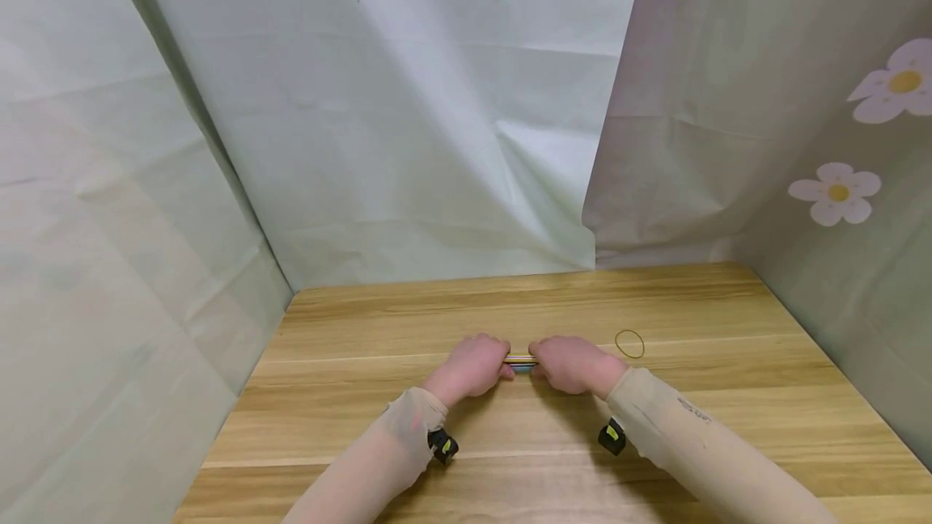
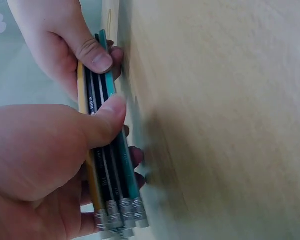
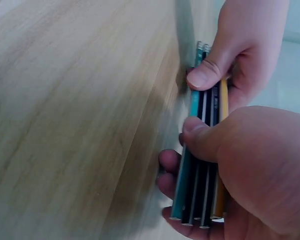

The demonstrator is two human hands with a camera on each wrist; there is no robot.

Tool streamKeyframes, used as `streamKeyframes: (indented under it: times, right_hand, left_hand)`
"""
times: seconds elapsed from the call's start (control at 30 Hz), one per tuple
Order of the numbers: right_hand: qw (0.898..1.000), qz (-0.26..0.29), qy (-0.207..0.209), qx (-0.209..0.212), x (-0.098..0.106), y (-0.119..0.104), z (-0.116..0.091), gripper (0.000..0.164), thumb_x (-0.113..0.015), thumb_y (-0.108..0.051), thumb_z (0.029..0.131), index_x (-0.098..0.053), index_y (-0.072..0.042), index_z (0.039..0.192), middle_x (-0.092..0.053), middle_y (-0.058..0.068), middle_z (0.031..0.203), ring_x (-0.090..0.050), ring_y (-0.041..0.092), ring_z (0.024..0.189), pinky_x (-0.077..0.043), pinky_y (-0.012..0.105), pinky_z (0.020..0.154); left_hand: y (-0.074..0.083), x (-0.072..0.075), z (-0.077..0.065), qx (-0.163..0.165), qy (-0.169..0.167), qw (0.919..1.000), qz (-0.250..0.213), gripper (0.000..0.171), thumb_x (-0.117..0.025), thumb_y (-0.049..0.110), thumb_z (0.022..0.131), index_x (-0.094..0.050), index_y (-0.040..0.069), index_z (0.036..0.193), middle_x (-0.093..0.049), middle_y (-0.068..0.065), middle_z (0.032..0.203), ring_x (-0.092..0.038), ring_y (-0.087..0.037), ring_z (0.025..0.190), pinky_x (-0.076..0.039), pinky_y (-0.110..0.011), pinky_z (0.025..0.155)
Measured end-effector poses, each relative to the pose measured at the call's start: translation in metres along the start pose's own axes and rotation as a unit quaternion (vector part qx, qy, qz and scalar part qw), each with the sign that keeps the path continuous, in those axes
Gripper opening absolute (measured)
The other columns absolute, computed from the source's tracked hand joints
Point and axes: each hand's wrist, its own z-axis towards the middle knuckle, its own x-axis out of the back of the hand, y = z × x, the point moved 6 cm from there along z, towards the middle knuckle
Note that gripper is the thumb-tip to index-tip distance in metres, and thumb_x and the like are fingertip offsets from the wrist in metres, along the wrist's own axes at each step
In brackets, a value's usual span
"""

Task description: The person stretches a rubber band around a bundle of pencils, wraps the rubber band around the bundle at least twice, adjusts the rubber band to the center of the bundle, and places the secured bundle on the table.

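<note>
Both hands grip one bundle of pencils (image 1: 521,362) low over the middle of the table. In the left wrist view the bundle (image 2: 106,170) shows yellow, black and teal barrels, with metal ferrules at the near end. My left hand (image 1: 476,365) holds the ferrule end, thumb across the barrels and fingertips curling round beneath. On the opposite half, my right hand (image 1: 571,364) grips the same way; the right wrist view shows flat, unsharpened-looking ends (image 3: 194,222) beside it. The palms hide part of the barrels. A thin yellowish rubber band (image 1: 629,344) lies on the table beyond the right wrist.
The wood-grain table (image 1: 349,395) runs back to a pale cloth curtain (image 1: 408,184). Similar cloth hangs along the left and right sides, with white flowers (image 1: 837,192) printed on the right one. Each wrist carries a small black camera (image 1: 612,436).
</note>
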Motion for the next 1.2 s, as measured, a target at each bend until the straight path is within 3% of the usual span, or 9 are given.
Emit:
streamKeyframes:
  times: [0.13,0.23,0.33,0.53,0.93,1.2]
  right_hand:
    - [0.999,-0.016,0.037,0.002,0.003,0.003,0.001,0.02,-0.069,-0.019,0.106,-0.055,-0.013,0.092,-0.058,0.001,0.077,-0.064,0.023,0.072,-0.057,0.048,0.066]
    - [0.997,-0.029,0.066,0.003,0.006,0.005,0.002,0.018,-0.068,-0.019,0.107,-0.057,-0.012,0.095,-0.063,0.004,0.081,-0.068,0.027,0.076,-0.058,0.049,0.066]
    - [0.995,-0.03,0.091,-0.006,0.008,0.007,0.004,0.015,-0.066,-0.02,0.108,-0.059,-0.011,0.098,-0.068,0.006,0.088,-0.069,0.03,0.084,-0.058,0.05,0.07]
    - [0.99,-0.053,0.127,-0.025,0.014,0.01,0.007,0.015,-0.067,-0.024,0.108,-0.061,-0.01,0.107,-0.069,0.007,0.098,-0.068,0.032,0.092,-0.056,0.053,0.073]
    - [0.987,-0.08,0.136,-0.035,0.017,0.012,0.006,0.021,-0.065,-0.029,0.108,-0.06,-0.011,0.116,-0.069,0.007,0.11,-0.066,0.028,0.099,-0.054,0.051,0.075]
    - [0.987,-0.085,0.133,-0.04,0.014,0.012,0.007,0.019,-0.063,-0.03,0.11,-0.06,-0.013,0.118,-0.068,0.005,0.11,-0.065,0.026,0.098,-0.052,0.047,0.073]
  left_hand:
    - [-0.002,0.003,0.002,-0.002,0.024,0.9997,-0.006,0.026,-0.077,0.031,0.101,-0.06,0.015,0.088,-0.061,0.003,0.077,-0.062,-0.017,0.071,-0.055,-0.038,0.066]
    - [-0.003,0.005,0.004,-0.006,0.04,0.9992,0.003,0.019,-0.074,0.025,0.104,-0.062,0.013,0.094,-0.063,0.002,0.08,-0.063,-0.017,0.071,-0.055,-0.038,0.065]
    - [-0.004,0.006,0.004,-0.006,0.056,0.9982,0.02,0.014,-0.07,0.023,0.106,-0.064,0.011,0.103,-0.067,-0.002,0.086,-0.067,-0.02,0.078,-0.056,-0.04,0.068]
    - [-0.005,0.009,0.004,0.01,0.084,0.9948,0.057,0.022,-0.062,0.031,0.11,-0.06,0.01,0.115,-0.067,-0.007,0.097,-0.067,-0.026,0.092,-0.052,-0.042,0.074]
    - [-0.002,0.015,0.001,0.009,0.125,0.9871,0.099,0.032,-0.057,0.041,0.11,-0.059,0.01,0.113,-0.064,-0.007,0.092,-0.065,-0.025,0.084,-0.049,-0.04,0.071]
    - [-0.002,0.016,0.0,0.005,0.159,0.9799,0.121,0.037,-0.054,0.048,0.108,-0.056,0.011,0.107,-0.059,-0.006,0.086,-0.056,-0.022,0.075,-0.04,-0.035,0.065]
